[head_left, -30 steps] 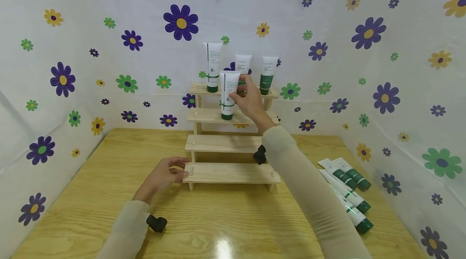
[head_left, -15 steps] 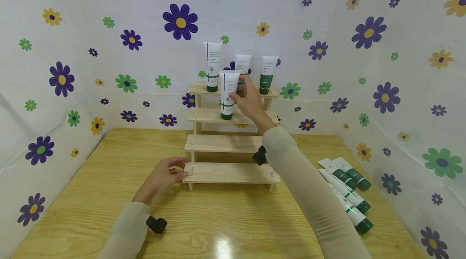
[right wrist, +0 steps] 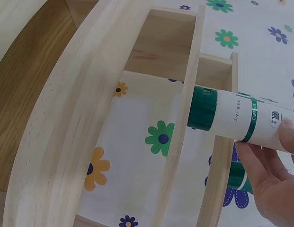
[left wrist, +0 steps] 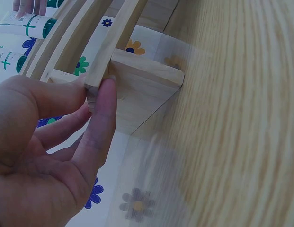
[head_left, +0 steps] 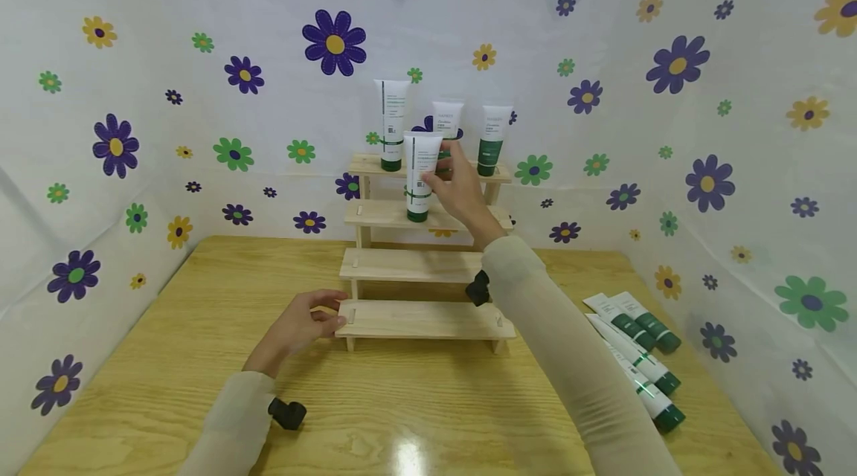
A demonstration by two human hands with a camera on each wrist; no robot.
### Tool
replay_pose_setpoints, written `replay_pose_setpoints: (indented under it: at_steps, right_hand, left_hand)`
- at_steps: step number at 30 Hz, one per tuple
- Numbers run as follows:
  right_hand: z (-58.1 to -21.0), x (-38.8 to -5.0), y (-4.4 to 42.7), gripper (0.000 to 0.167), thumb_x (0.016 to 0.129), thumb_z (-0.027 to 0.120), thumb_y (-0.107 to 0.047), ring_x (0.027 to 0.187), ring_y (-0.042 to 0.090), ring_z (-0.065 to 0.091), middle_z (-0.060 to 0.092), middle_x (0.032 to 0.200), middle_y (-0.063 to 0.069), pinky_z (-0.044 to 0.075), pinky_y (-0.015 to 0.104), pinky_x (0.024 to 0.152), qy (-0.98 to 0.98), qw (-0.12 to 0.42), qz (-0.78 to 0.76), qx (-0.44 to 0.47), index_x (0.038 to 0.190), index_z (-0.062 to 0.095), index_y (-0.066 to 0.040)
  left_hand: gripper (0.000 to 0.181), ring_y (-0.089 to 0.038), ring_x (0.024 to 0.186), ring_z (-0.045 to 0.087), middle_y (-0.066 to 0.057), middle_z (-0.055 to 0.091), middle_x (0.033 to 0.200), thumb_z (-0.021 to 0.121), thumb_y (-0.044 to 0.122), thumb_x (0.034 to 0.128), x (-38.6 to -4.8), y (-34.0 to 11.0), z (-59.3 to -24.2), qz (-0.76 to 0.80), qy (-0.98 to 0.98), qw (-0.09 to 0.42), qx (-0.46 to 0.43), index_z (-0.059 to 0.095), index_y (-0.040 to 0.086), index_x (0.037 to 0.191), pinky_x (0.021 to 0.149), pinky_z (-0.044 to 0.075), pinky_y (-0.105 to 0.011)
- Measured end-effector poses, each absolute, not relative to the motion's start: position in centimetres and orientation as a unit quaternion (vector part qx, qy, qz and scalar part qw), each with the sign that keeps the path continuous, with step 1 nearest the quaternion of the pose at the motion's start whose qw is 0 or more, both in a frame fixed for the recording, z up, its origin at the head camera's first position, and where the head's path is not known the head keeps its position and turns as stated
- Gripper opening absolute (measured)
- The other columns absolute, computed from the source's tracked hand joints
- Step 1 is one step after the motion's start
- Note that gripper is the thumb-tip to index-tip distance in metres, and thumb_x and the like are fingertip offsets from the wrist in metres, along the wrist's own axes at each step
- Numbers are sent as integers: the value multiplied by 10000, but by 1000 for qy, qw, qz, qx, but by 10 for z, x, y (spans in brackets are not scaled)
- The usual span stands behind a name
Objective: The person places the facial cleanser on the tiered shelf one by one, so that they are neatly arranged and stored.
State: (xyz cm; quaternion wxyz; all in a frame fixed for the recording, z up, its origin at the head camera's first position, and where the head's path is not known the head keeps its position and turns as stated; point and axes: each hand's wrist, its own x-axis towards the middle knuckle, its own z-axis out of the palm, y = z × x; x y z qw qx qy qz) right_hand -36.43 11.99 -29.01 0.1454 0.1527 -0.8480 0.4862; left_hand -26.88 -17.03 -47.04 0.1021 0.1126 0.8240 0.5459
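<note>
On the second shelf from the top of a stepped wooden stand (head_left: 415,318) a white tube with a green cap (head_left: 418,163) is upright. My right hand (head_left: 463,190) holds this tube between thumb and fingers from its right side. Seen from the right wrist, the tube's green cap (right wrist: 202,108) meets the shelf board. My left hand (head_left: 297,326) is at the left end of the lowest shelf. In the left wrist view its thumb and a finger pinch the corner of that board (left wrist: 102,71).
Three tubes stand on the top shelf: a tall one (head_left: 393,119), a middle one (head_left: 447,115) partly behind my right hand, and one at right (head_left: 493,137). Several more tubes (head_left: 646,357) lie on the table (head_left: 402,401) at right. Flowered cloth (head_left: 268,126) surrounds the table's back and sides.
</note>
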Motion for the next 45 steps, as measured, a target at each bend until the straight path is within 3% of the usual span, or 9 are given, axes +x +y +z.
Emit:
replay_pose_setpoints:
  at_steps: [45]
  right_hand:
    - [-294, -364, 110, 515, 1010, 665, -114, 1166, 355, 667, 658, 1289, 212, 560, 461, 1043, -847, 168, 482, 145, 1460, 414, -133]
  left_hand:
    - [477, -177, 950, 697, -252, 582, 1313, 689, 48, 980, -269, -168, -470, 563, 813, 108, 104, 555, -1, 1436, 799, 642, -326]
